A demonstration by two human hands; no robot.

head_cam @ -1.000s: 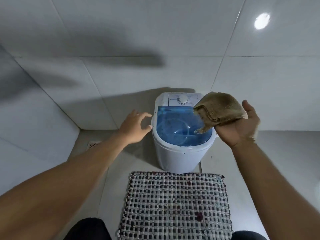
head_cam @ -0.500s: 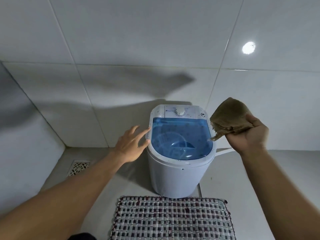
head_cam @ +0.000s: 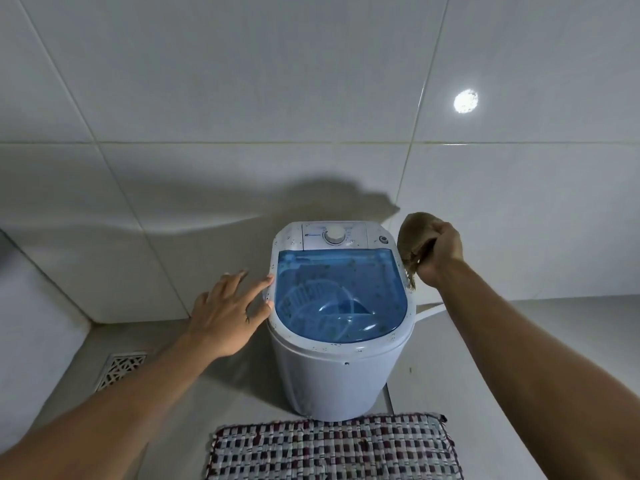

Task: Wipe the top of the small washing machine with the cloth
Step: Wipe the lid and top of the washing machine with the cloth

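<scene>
A small white washing machine (head_cam: 332, 379) stands on the floor against the tiled wall. Its top has a see-through blue lid (head_cam: 341, 292) and a white dial (head_cam: 334, 234) on the panel behind it. Dark specks dot the white rim and the lid. My left hand (head_cam: 228, 313) is spread, with its fingertips touching the machine's left rim. My right hand (head_cam: 440, 252) is shut on a bunched brown cloth (head_cam: 414, 242), held in the air just off the machine's right rim, near the back corner.
A woven checked mat (head_cam: 332, 448) lies on the floor in front of the machine. A floor drain grate (head_cam: 119, 370) sits at the left near the wall corner. A white hose (head_cam: 429, 310) runs out from the machine's right side. Tiled walls close in behind and left.
The view has moved closer and tilted down. My right hand has bunched the cloth tighter and turned it downward beside the right rim. My left hand has reached the left rim.
</scene>
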